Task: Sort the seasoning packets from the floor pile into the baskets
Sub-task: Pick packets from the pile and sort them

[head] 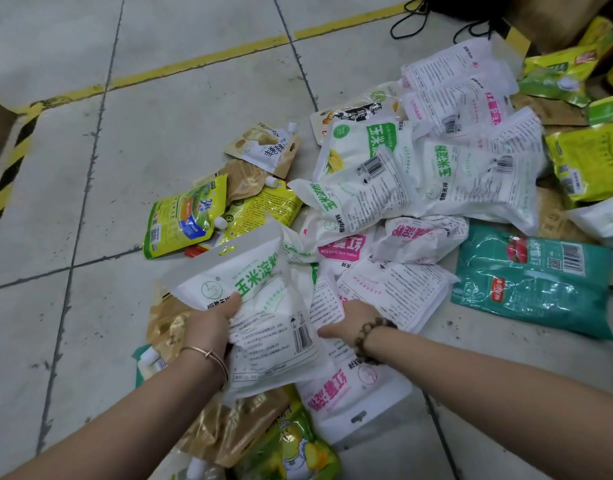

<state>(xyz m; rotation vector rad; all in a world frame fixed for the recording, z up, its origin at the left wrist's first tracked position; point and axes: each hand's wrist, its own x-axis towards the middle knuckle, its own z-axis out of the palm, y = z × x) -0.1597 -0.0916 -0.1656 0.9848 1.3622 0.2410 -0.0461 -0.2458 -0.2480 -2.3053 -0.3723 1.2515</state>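
- Gripping a white packet with green lettering, the left hand holds it tilted just above the pile, thumb on its printed face.
- The right hand lies low among the white packets with pink print, thumb stretched sideways. Its fingers are hidden, so whether they grasp anything cannot be told.
- The pile of seasoning packets sprawls over the tiled floor — white ones in the middle, yellow-green spouted pouches on the left, a teal packet on the right.
- A yellow line crosses the tiles beyond the pile.
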